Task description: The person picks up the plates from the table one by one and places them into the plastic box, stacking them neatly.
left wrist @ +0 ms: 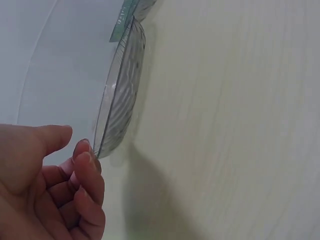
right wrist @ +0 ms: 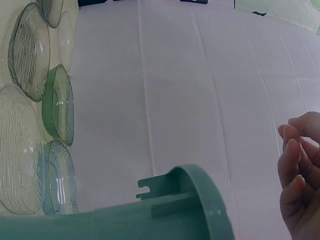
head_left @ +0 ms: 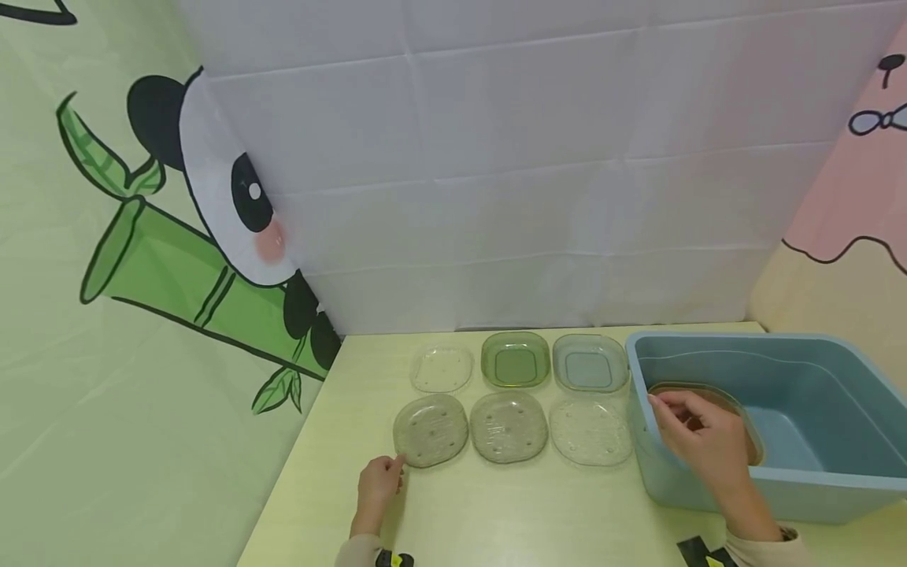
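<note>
One left hand (head_left: 380, 479), loosely curled, perhaps touches a grey plate (head_left: 431, 431); right hand (head_left: 714, 445), likewise curled, near brown dish (head_left: 754, 442).

Counter (head_left: 496, 520): six dishes, two rows. Behind, left to right: back-left dish (head_left: 442, 369), back-middle dish (head_left: 515, 361), back-right dish (head_left: 590, 364). Before them: front-left dish (head_left: 431, 430), front-middle dish (head_left: 509, 427), front-right dish (head_left: 591, 432). Right of both rows: tub (head_left: 794, 498); within, toward its left side, inner dish (head_left: 754, 447). Left hand (head_left: 380, 481): at the front-left dish's near edge. Right hand (head_left: 708, 441): over the tub's left part, in front of the inner dish from here. Behind the counter: cloth (head_left: 510, 197).
</note>
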`<state>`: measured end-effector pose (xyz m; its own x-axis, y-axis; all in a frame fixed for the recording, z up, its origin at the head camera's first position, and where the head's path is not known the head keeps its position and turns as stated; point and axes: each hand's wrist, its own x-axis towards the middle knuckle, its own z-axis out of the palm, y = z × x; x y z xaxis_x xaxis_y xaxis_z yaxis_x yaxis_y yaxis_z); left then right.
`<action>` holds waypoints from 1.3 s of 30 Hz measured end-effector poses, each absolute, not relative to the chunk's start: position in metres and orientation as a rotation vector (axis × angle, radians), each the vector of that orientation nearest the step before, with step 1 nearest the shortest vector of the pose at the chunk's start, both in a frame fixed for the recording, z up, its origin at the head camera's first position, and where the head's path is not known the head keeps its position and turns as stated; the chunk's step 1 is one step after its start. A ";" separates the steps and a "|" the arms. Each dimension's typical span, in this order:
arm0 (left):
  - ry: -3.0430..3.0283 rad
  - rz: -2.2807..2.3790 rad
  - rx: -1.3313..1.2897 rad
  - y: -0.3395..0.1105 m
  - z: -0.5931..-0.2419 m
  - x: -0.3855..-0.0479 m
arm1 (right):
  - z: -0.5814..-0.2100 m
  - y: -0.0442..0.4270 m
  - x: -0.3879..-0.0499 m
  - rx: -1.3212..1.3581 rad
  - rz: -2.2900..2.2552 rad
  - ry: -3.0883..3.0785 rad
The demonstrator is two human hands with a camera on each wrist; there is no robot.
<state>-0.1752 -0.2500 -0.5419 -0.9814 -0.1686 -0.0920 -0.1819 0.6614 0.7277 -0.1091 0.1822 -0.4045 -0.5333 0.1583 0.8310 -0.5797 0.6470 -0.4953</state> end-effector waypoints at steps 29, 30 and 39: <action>2.832 1.132 -0.283 -0.253 -0.559 -0.197 | -0.405 0.182 -0.103 0.229 1.039 -1.941; 2.831 1.144 -0.278 -0.254 -0.559 -0.197 | -0.405 0.182 -0.103 0.236 1.045 -1.932; 2.818 1.255 -0.279 -0.259 -0.555 -0.196 | -0.403 0.180 -0.101 0.289 1.024 -1.906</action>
<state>-0.1965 -0.2590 -0.5549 -0.9828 -0.1461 -0.1126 -0.1814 0.6556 0.7330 -0.1009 0.1804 -0.4035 -0.5471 0.2017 0.8124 -0.5659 0.6260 -0.5365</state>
